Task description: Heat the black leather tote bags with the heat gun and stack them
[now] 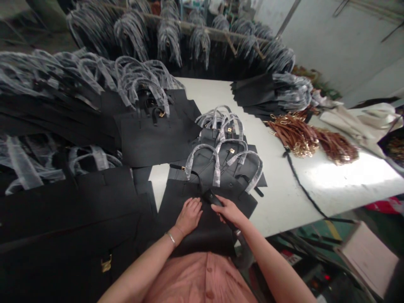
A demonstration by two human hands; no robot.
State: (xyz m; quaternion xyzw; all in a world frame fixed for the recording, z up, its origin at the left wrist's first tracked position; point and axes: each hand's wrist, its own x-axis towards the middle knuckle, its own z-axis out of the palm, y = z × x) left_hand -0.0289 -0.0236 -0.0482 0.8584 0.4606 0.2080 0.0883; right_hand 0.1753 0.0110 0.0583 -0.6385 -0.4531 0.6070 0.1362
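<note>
My left hand [189, 215] lies flat with fingers together on a black leather bag panel [205, 229] at the table's near edge. My right hand [229, 210] is closed round a black handheld tool [212, 197] whose tip rests on the same panel, its cord running back past my wrist. Just beyond the panel lies a stack of black bags [225, 162] with handles wrapped in clear plastic.
Piles of black bags and panels [63, 126] cover the left side. Brown straps with gold clasps [311, 141] lie at the right on the white table [296, 198]. More wrapped handles hang on a rack [189, 31] behind. A black cord [299, 181] crosses the table.
</note>
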